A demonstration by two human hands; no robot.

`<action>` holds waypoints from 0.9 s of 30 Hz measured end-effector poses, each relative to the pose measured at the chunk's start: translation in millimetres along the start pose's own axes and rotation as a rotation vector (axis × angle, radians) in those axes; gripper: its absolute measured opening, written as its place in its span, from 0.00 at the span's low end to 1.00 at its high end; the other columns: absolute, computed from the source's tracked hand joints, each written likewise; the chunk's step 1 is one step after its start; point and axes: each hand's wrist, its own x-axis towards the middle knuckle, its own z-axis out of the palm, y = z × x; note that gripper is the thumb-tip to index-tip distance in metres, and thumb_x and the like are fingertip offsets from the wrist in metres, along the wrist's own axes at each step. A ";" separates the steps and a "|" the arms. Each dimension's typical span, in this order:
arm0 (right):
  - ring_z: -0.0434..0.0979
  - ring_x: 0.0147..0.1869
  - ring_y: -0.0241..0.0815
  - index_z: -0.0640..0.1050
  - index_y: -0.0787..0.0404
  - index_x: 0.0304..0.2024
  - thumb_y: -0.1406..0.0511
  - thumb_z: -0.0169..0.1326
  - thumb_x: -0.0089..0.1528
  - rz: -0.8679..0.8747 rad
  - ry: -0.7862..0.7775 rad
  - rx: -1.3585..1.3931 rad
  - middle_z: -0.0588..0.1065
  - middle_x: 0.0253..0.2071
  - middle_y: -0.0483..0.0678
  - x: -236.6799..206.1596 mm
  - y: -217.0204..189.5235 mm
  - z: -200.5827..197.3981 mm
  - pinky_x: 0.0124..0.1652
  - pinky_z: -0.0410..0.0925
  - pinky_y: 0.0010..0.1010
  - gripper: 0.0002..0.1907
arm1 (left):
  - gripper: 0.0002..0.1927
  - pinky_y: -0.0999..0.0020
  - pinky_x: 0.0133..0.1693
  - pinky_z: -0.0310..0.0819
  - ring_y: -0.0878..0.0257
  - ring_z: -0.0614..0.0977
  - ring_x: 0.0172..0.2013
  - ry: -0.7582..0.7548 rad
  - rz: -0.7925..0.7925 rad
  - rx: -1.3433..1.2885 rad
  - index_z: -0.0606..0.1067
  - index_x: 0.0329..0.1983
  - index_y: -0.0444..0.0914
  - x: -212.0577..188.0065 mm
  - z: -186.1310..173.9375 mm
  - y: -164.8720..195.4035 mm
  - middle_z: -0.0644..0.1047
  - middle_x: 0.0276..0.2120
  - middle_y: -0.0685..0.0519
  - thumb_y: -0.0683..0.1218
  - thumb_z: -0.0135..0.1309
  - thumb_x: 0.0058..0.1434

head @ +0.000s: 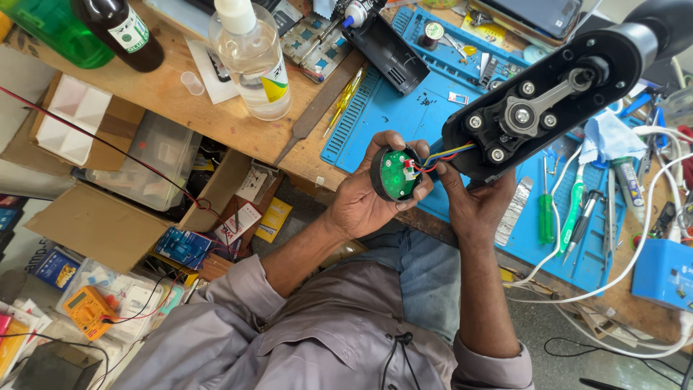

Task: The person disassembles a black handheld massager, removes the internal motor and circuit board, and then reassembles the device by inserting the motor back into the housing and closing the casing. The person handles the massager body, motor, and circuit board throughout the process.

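My left hand [364, 198] grips a round black cap holding a green circuit board [395, 175]. Coloured wires [446, 154] run from the board into a long black device housing [548, 94], open on one side with a grey lever and several screws showing. My right hand [469, 202] cups the lower end of the housing from beneath, fingertips at the wires. The housing lies tilted over a blue work mat [404, 108] on a wooden bench [216, 119].
A clear liquid bottle [254, 61], a dark bottle [123, 29] and a green bottle [54, 29] stand on the bench. A black cover [390, 50], green-handled screwdrivers [559, 213], tweezers, white cables [621, 274] and a blue box [664, 271] lie around. Boxes and a yellow multimeter [88, 310] sit below.
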 end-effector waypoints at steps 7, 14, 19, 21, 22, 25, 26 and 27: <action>0.78 0.60 0.40 0.69 0.68 0.60 0.76 0.67 0.63 -0.010 0.016 -0.051 0.76 0.55 0.51 5.7 -3.4 2.3 0.60 0.72 0.31 0.27 | 0.12 0.70 0.42 0.71 0.54 0.75 0.47 -0.035 0.023 -0.025 0.66 0.62 0.44 5.2 0.1 0.2 0.66 0.58 0.46 0.44 0.48 0.78; 0.77 0.60 0.40 0.70 0.68 0.59 0.75 0.67 0.60 0.021 0.055 -0.017 0.76 0.55 0.51 1.9 9.2 4.2 0.61 0.70 0.31 0.28 | 0.14 0.67 0.46 0.71 0.51 0.74 0.49 0.033 0.036 0.016 0.66 0.63 0.45 1.8 0.6 -0.3 0.66 0.61 0.47 0.44 0.48 0.77; 0.79 0.54 0.38 0.71 0.67 0.54 0.74 0.69 0.56 0.004 0.068 -0.038 0.78 0.50 0.49 5.7 10.9 1.9 0.54 0.73 0.30 0.26 | 0.13 0.66 0.47 0.72 0.51 0.73 0.50 0.035 0.017 0.031 0.66 0.61 0.46 7.7 6.0 0.9 0.66 0.62 0.47 0.45 0.48 0.75; 0.80 0.53 0.38 0.72 0.67 0.53 0.74 0.69 0.56 -0.004 0.053 -0.054 0.78 0.49 0.49 5.5 8.5 0.9 0.51 0.74 0.30 0.26 | 0.13 0.69 0.45 0.71 0.52 0.73 0.49 0.013 0.024 0.039 0.66 0.62 0.45 9.1 8.0 1.1 0.66 0.62 0.46 0.45 0.48 0.76; 0.80 0.53 0.38 0.72 0.67 0.53 0.74 0.70 0.55 0.001 0.060 -0.050 0.78 0.49 0.49 5.0 7.2 1.0 0.51 0.74 0.30 0.26 | 0.13 0.69 0.44 0.70 0.52 0.73 0.49 0.019 0.021 0.048 0.66 0.62 0.45 9.1 8.6 1.2 0.66 0.62 0.46 0.45 0.48 0.76; 0.80 0.52 0.38 0.71 0.67 0.52 0.73 0.70 0.55 0.008 0.068 -0.087 0.77 0.48 0.49 3.6 3.9 1.3 0.49 0.74 0.29 0.27 | 0.13 0.69 0.44 0.70 0.52 0.73 0.49 0.014 0.029 0.065 0.66 0.62 0.44 7.2 8.8 0.8 0.66 0.62 0.46 0.45 0.48 0.76; 0.80 0.52 0.38 0.71 0.67 0.52 0.73 0.70 0.54 0.014 0.067 -0.109 0.78 0.48 0.49 3.2 2.8 1.5 0.48 0.74 0.29 0.27 | 0.13 0.69 0.44 0.71 0.52 0.74 0.49 0.015 0.036 0.066 0.66 0.62 0.44 6.2 8.7 0.6 0.66 0.62 0.46 0.45 0.48 0.76; 0.80 0.52 0.38 0.71 0.67 0.52 0.73 0.70 0.55 0.030 0.058 -0.071 0.77 0.49 0.49 2.9 2.1 2.0 0.49 0.75 0.29 0.27 | 0.13 0.69 0.44 0.71 0.52 0.74 0.49 0.025 0.028 0.063 0.66 0.62 0.44 5.3 8.3 0.4 0.66 0.62 0.46 0.45 0.48 0.76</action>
